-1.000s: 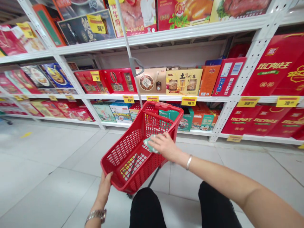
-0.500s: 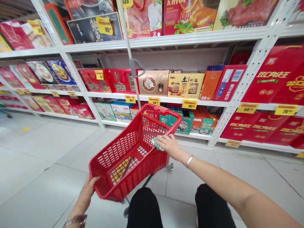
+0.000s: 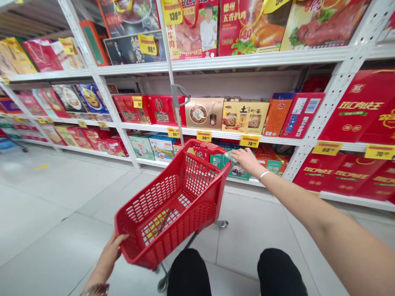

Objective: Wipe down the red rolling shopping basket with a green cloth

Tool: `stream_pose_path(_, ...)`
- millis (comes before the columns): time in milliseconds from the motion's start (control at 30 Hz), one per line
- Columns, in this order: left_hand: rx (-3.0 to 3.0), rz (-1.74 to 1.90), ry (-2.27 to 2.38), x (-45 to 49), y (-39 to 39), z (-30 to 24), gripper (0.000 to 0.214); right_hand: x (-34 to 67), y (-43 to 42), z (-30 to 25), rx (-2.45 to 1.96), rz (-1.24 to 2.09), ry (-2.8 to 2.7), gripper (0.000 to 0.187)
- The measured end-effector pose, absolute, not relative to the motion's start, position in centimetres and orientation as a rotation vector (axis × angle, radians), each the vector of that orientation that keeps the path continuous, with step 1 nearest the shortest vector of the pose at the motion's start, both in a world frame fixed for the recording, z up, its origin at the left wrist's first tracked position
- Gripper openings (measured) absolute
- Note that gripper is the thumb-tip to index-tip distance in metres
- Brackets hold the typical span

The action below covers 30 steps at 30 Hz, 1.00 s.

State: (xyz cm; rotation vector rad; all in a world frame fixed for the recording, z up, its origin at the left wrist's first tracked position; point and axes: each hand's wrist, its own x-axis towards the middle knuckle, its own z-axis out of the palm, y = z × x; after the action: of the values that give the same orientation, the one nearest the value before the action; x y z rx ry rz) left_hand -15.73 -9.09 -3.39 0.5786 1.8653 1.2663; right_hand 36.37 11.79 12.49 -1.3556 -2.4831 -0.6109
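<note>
A red plastic shopping cart [image 3: 185, 230] stands on the floor before my knees, its basket made of slatted walls. My left hand [image 3: 111, 250] grips the rim at the near left end, thumb over the inside and fingers outside. At the far right corner, by the cart's handle end, my right hand [image 3: 246, 160] presses a small light green cloth [image 3: 228, 155] against the rim. The fingers of that hand cover part of the cloth. Through the basket's floor grid, something yellow and dark shows.
White shelving [image 3: 216, 59] with boxed foods runs along the far side, close behind the cart. A thin pole with a grey clip [image 3: 178, 95] rises at the cart's far end. Grey tiled floor [image 3: 61, 205] stretches to the left. My knees are just below the cart.
My right hand has slid the cloth along the right rim, away from me, up to the far corner. My left hand keeps its hold; the view has shifted slightly.
</note>
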Motion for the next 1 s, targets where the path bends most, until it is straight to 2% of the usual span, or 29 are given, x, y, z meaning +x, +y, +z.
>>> stream_pose_path(100,0.595,1.282,1.886,-15.4,-8.7,-3.8,0.061,36.1,11.9,14.0,-1.357,-0.632,-2.428,0.040)
stream_pose_path(233,0.602,1.352,1.898,-14.6,-8.3,-4.1,0.059,33.9,10.0,13.8,-1.318,-0.634,-2.403,0.039)
stream_pose_path(333,0.635,1.367,1.892,-13.7,-8.2,-4.2,0.059,29.7,6.7,10.9,-1.198,-0.587,-2.452,0.034)
stream_pose_path(400,0.655,1.375,1.893,-12.8,-8.2,-4.2,0.060,25.5,3.4,8.1,-0.931,-0.488,-2.505,0.038)
stream_pose_path(500,0.667,1.401,1.892,-11.3,-8.2,-4.1,0.061,18.8,-1.9,4.1,-0.570,-0.395,-2.540,0.032)
stream_pose_path(633,0.717,1.434,1.836,-9.1,-8.3,-3.6,0.063,13.1,-6.9,0.3,-0.461,-0.289,-2.603,0.031)
stream_pose_path(833,0.664,1.373,1.772,-7.5,-8.5,-2.4,0.068,15.7,-4.9,-1.8,-0.513,-0.250,-2.650,0.035)
stream_pose_path(1000,0.664,1.369,1.743,-7.4,-8.6,-2.1,0.071,23.2,0.3,-0.7,-0.818,-0.485,-2.667,0.039)
